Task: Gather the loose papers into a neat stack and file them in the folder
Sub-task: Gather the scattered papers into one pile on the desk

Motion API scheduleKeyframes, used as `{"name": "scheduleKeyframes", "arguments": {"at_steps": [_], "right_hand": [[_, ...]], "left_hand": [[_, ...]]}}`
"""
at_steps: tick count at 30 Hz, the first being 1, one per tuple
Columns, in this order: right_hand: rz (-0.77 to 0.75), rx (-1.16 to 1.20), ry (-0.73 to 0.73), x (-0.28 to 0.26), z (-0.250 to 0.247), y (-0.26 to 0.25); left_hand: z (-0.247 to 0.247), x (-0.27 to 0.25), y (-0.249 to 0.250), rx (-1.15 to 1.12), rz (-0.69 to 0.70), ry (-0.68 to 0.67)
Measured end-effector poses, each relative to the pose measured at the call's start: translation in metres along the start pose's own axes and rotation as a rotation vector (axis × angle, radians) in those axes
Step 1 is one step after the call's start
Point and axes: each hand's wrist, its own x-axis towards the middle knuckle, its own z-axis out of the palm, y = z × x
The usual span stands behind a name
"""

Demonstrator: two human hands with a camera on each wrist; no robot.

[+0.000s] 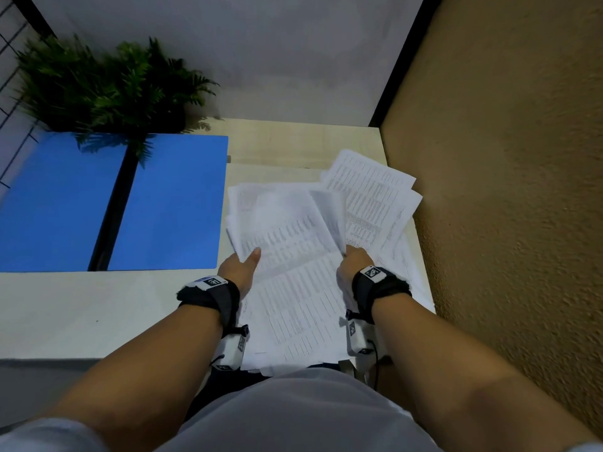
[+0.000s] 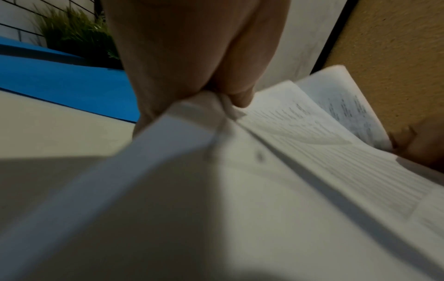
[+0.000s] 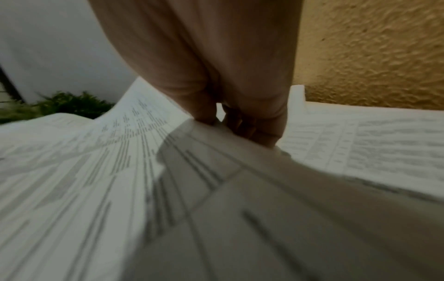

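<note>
- Left hand (image 1: 239,267) pinched the papers (image 1: 293,243) at their left edge; right hand (image 1: 354,261) gripped the right edge, near the desk (image 1: 65,308) right edge.
- Folder (image 1: 169,203) lay open at the far-left corner.
- Advice: square edges by tapping before filing.

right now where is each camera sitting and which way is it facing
Head: worn on the head, looking down at the papers, blue folder, left hand, right hand and forearms.
Left wrist: along the left hand, which pinches a paper edge.
Right wrist: along the right hand, which grips sheets.
Shared: papers and fern in all three.
</note>
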Motion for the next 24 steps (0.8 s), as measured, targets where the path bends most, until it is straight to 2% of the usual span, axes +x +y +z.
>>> {"name": "scheduleKeyframes", "arguments": {"at_steps": [2, 5, 7, 9, 11, 14, 16, 21, 24], "right_hand": [[-0.046, 0.005, 0.006, -0.001, 0.003, -0.005], [-0.112, 0.067, 0.077, 0.000, 0.000, -0.001], [0.030, 0.157, 0.253, 0.002, -0.014, 0.010], [0.214, 0.146, 0.388, 0.005, -0.028, 0.030], [0.261, 0.167, 0.352, 0.007, -0.034, 0.049], [0.184, 0.511, 0.214, 0.010, -0.031, 0.062], [0.139, 0.650, 0.201, 0.009, -0.030, 0.063], [0.083, 0.624, 0.321, 0.004, -0.031, 0.064], [0.079, 0.640, 0.439, 0.000, -0.039, 0.065]], "left_hand": [[0.000, 0.010, -0.012, -0.156, 0.032, -0.078], [-0.002, 0.038, -0.037, -0.230, 0.014, -0.165], [-0.004, 0.039, -0.036, -0.250, 0.014, -0.152], [-0.004, 0.037, -0.035, -0.266, 0.030, -0.148], [-0.002, 0.039, -0.038, -0.299, 0.040, -0.155], [-0.003, 0.038, -0.038, -0.347, 0.042, -0.155], [-0.003, 0.033, -0.037, -0.371, 0.060, -0.153], [-0.003, 0.015, -0.028, -0.451, 0.085, -0.081], [-0.002, 0.017, -0.029, -0.420, 0.074, -0.090]]}}
